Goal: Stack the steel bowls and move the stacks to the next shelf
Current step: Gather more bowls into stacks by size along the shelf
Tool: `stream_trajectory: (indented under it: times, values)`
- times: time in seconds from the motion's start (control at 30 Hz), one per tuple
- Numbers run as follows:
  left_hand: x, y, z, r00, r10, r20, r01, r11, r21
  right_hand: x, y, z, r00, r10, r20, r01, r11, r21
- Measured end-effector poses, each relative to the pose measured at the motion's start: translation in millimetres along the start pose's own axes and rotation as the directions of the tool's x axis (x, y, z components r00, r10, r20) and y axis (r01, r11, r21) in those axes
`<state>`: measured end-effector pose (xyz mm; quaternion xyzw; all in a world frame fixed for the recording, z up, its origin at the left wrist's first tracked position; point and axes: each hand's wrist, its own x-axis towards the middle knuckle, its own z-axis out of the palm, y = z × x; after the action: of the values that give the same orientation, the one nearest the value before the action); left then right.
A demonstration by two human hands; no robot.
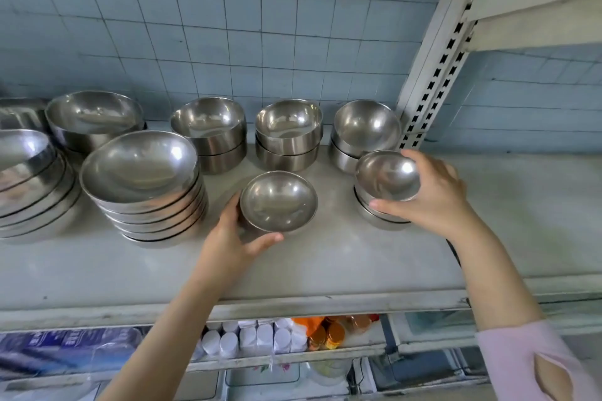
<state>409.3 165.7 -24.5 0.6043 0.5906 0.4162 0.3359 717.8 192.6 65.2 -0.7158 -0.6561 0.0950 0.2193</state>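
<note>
Both hands closed on bowls: left hand (233, 239) cups the single small bowl (278, 202) at the shelf (163, 270) front; right hand (433, 202) grips the top bowl (387, 175) of the short stack (379, 216) to its right. I judge the single bowl goes rightward onto that stack; the left hand already has it. Free shelf (534, 202) lies beyond the upright post (433, 68), nearer the right hand.

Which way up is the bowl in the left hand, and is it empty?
Upright and empty. The bowl shows its open mouth to the camera, bare shiny inside, nothing in it. The left hand grips its near-left rim.
</note>
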Motion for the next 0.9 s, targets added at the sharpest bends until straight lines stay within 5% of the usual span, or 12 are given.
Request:
stream_trajectory:
  times: [0.2, 0.33, 0.77, 0.9]
  values:
    - [-2.3, 6.6, -0.7, 0.999, 0.004, 0.046, -0.005, 1.0, 0.023, -5.3, -29.9, -8.8, 0.98, -0.163, -0.113, 0.192, 0.921, 0.34]
    - [-3.9, 7.9, -1.1, 0.997, 0.01, 0.081, -0.014, 0.998, 0.06, -9.5, -72.7, 14.2, 0.942, -0.324, 0.087, 0.25, 0.852, 0.46]
    - [-0.5, 2.7, -1.4, 0.999, -0.034, 0.022, 0.032, 0.993, 0.115, -11.5, -95.6, 67.7, 0.849, -0.433, 0.302, 0.31, 0.872, 0.378]
    - [-1.8, 5.2, -1.3, 1.0, -0.01, 0.013, 0.009, 0.994, 0.11, -4.9, -77.1, 43.0, 0.898, -0.403, 0.178, 0.339, 0.89, 0.305]
